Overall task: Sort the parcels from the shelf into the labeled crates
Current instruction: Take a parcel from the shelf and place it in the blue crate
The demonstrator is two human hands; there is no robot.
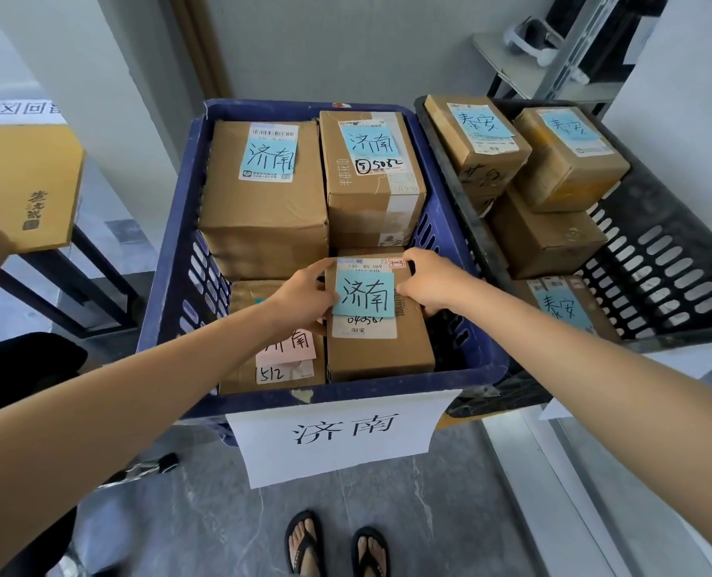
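while both hands are on it, the small cardboard parcel [377, 356] sits in the near right corner of the blue crate [387, 387], its top level with the neighbouring boxes. the left hand [304, 293] grips the parcel's left edge, thumb on top and fingers curled down the side. the right hand [431, 283] clasps the far right corner, fingers wrapped over the edge. a blue note [364, 293] with 济南 handwritten on it is stuck over the parcel's shipping label.

two larger parcels fill the back of the crate, one at the left [263, 214] and one at the right [371, 202], each with its own blue 济南 note. just left of the held parcel lies another box [242, 374] with a pink note [292, 347], partly hidden by the left forearm. a white paper sign [337, 435] reading 济南 hangs from the crate's near wall.

to the right, touching the blue crate, stands a black crate [658, 260] (its parcels are marked 泰安), with boxes stacked at the back [477, 160] and one near the front [562, 306]. a yellow box [25, 181] lies at the far left. below, two feet in black flip-flops [304, 543] stand on the grey floor [221, 514].
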